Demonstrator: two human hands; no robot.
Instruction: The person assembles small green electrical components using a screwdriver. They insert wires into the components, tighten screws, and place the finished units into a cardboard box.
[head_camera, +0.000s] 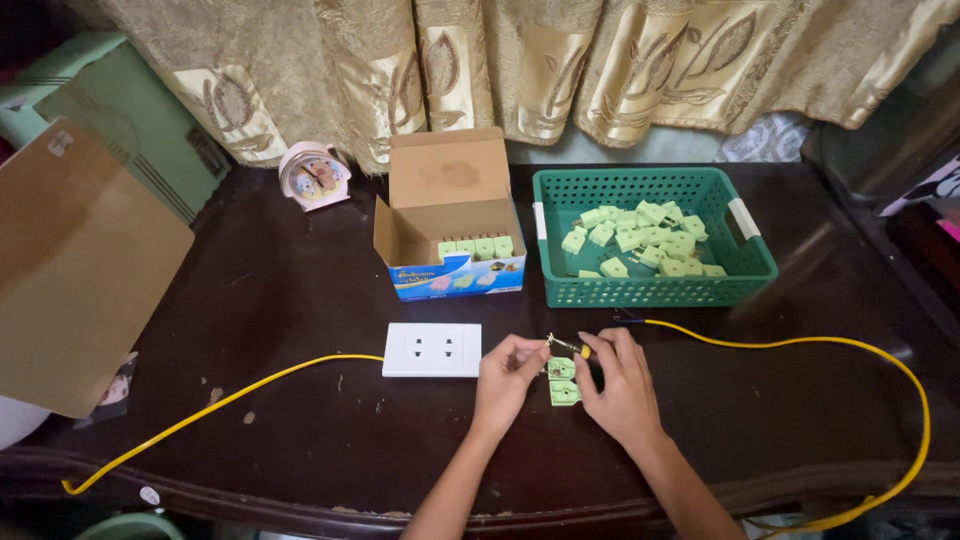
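Green plastic, pale and two-halved, was the plug (563, 381) lying low in the middle of the frame, on the dark wooden bench (300, 290) between the two hands. Its long axis ran up and down the picture, one half above the other, with the upper end toward the green basket (560, 292). The left hand (505, 378) was pinched closed on the plug's left edge. The right hand (615, 385) was curled shut around a small screwdriver (566, 347) with a yellow handle, its metal tip lying leftward over the plug's upper end.

As a judgement, the work would go best with the left grip keeping the plug flat and steady, and the screwdriver kept square to the screw rather than slanted, so the tip does not slip.

A yellow cable (800, 343) ran off to the right; a white wall socket (432, 349) sat just left of the hands. An open cardboard box (447, 215) stood at upper centre.
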